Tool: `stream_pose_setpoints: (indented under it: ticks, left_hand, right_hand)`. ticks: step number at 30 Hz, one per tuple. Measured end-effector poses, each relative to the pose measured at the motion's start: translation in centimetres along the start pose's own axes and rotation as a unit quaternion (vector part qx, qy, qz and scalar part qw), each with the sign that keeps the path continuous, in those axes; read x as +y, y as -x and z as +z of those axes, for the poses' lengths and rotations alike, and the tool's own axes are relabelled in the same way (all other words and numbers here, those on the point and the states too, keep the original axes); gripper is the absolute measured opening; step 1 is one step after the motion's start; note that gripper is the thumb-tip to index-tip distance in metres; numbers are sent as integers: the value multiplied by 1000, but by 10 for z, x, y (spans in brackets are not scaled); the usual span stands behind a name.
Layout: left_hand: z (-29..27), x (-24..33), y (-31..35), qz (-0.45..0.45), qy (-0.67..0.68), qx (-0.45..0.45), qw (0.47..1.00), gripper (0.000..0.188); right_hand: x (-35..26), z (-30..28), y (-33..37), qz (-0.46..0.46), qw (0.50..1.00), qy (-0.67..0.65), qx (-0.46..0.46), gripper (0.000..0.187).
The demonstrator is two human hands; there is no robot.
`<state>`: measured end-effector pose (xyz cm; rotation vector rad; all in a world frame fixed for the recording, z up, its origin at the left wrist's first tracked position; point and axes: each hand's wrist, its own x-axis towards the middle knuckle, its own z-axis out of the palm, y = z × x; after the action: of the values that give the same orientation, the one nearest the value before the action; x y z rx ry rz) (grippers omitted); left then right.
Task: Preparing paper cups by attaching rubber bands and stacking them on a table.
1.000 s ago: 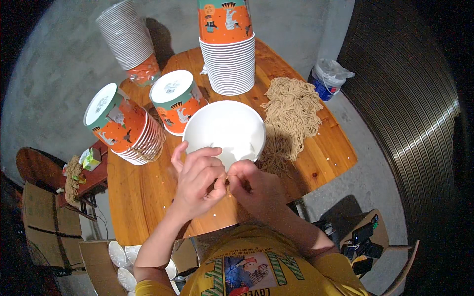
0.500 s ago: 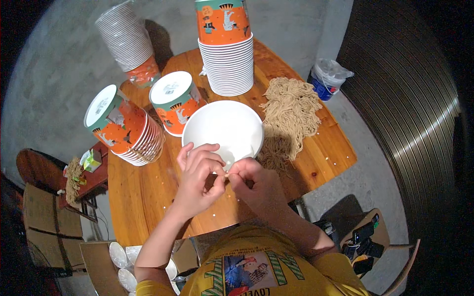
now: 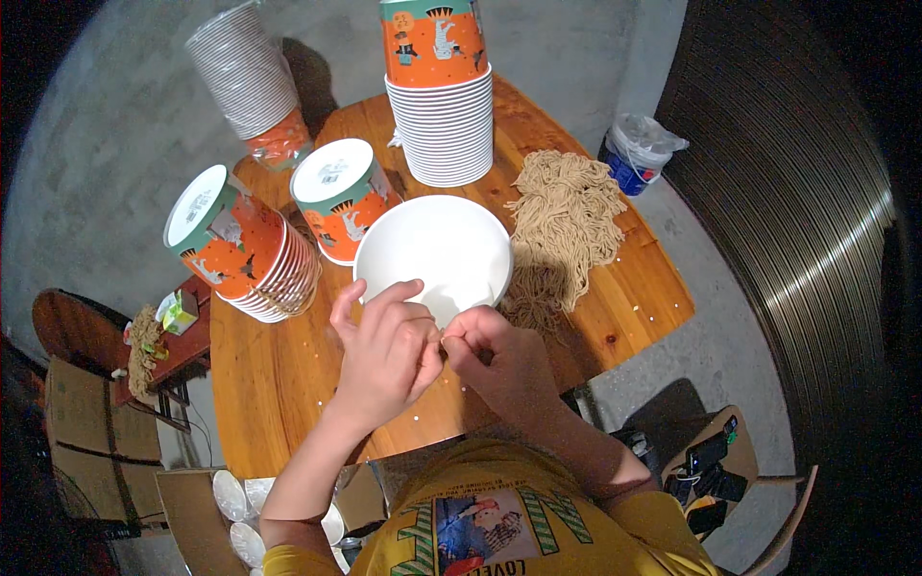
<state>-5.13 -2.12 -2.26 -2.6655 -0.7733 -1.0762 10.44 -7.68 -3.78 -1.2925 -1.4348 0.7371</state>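
Note:
Both hands meet just in front of a white round tub (image 3: 432, 226), whose open mouth faces up. My left hand (image 3: 389, 346) pinches with thumb and index finger while its other fingers are raised and spread. My right hand (image 3: 499, 360) is closed in a pinch too, its fingertips touching or nearly touching the left ones. Whatever lies between them is tiny and mostly hidden; I cannot make out what it is. To the right of the tub lies a heap of tan cords (image 3: 567, 211), its near end in the shadow of my right hand.
Upside-down orange tubs stand behind: a tall stack (image 3: 439, 125), one tub (image 3: 346, 206), and a left stack (image 3: 240, 250) with cords on its rims. A wrapped stack (image 3: 245, 77) leans at the wall. White specks dot the wooden table (image 3: 279, 384). A blue bucket (image 3: 629, 163) stands right.
My left hand has rolled slightly, its thumb drawing in under the fingers and its outer fingers spreading. The small tan bit between the fingertips is now mostly hidden. My right hand has hardly moved.

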Motion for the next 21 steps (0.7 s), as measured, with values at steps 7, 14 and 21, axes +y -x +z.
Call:
stream_pose_setpoints:
  ticks: [7, 14, 21]
  left_hand:
    - [0, -3, 1, -17, 66, -21, 997, 24]
    - [-2, 1, -1, -15, 27, -10, 999, 23]
    - [2, 2, 1, 13, -42, 10, 999, 23]
  right_hand:
    - [1, -2, 0, 4, 1000, 13, -2, 9]
    - [0, 0, 0, 4, 1000, 19, 6, 10]
    - [-1, 0, 0, -2, 1000, -3, 6, 9]
